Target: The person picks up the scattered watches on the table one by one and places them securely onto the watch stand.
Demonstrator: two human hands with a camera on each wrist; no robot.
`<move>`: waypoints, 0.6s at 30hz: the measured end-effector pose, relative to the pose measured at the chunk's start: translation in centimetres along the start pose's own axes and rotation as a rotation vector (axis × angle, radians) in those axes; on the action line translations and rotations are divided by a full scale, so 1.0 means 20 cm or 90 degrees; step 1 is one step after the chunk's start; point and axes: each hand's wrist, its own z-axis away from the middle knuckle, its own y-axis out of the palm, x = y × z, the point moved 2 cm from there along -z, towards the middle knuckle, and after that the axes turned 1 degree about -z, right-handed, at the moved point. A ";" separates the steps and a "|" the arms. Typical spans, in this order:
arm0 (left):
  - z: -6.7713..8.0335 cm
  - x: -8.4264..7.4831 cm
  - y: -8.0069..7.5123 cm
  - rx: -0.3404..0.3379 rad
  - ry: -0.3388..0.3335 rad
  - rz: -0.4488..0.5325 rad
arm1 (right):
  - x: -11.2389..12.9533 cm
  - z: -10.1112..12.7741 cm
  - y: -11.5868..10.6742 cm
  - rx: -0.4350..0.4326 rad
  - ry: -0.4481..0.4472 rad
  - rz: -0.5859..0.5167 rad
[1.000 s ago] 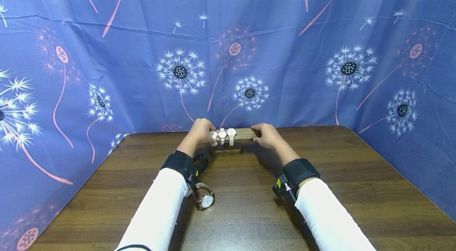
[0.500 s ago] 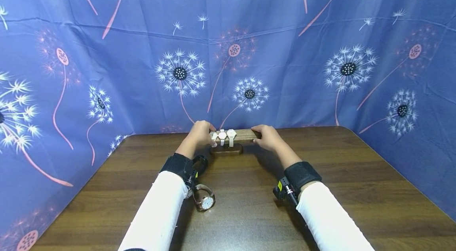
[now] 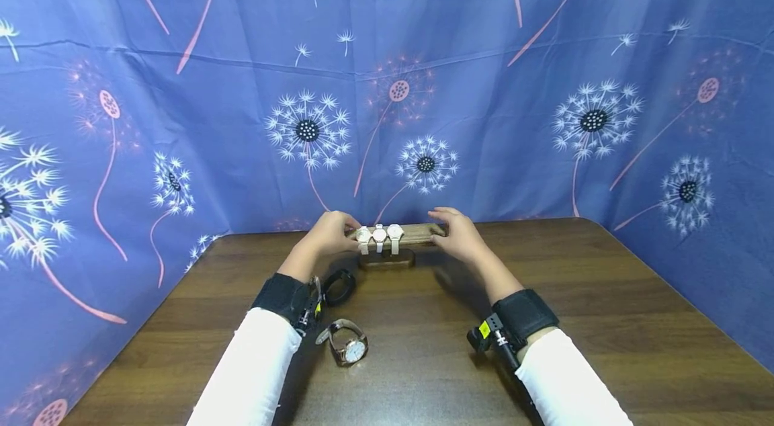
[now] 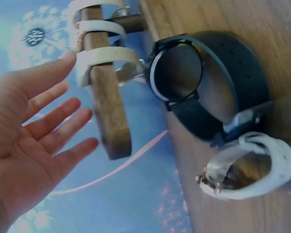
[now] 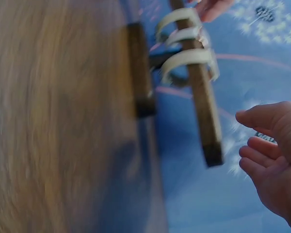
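Note:
A wooden watch stand has a horizontal bar (image 3: 417,234) on a dark oval base (image 3: 387,260). Three pale watches are strapped round the bar, the left one (image 3: 363,236) closest to my left hand (image 3: 329,232). In the left wrist view that hand's fingers spread loosely beside the bar's end (image 4: 111,121), the thumb tip close to the nearest white strap (image 4: 109,56). My right hand (image 3: 462,238) is at the bar's other end; in the right wrist view its relaxed fingers (image 5: 262,154) stand apart from the wood, holding nothing.
Beneath my left forearm lie a black-strapped round watch (image 3: 340,287) and a white-strapped watch (image 4: 276,165). Nearer on the brown table (image 3: 417,372) is a watch with a brown strap (image 3: 353,349). A blue dandelion-print cloth (image 3: 484,110) hangs behind the table.
Both hands have loosened from the bar's ends. My left hand has drawn away leftward, uncovering the left watch; the right has shifted slightly outward. The stand stays in place.

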 end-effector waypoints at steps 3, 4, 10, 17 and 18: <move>0.07 0.00 -0.03 -0.019 0.009 0.017 | 0.08 0.02 -0.02 -0.026 -0.048 -0.048; 0.10 0.00 -0.03 -0.023 0.005 0.027 | 0.10 0.03 -0.01 -0.028 -0.065 -0.061; 0.27 0.01 -0.03 -0.063 -0.021 0.081 | 0.21 0.11 0.06 0.014 -0.129 -0.077; 0.39 0.05 -0.05 -0.096 -0.032 0.128 | 0.37 0.18 0.15 0.130 -0.249 -0.027; 0.40 0.05 -0.06 -0.103 -0.027 0.126 | 0.39 0.19 0.16 0.146 -0.266 -0.029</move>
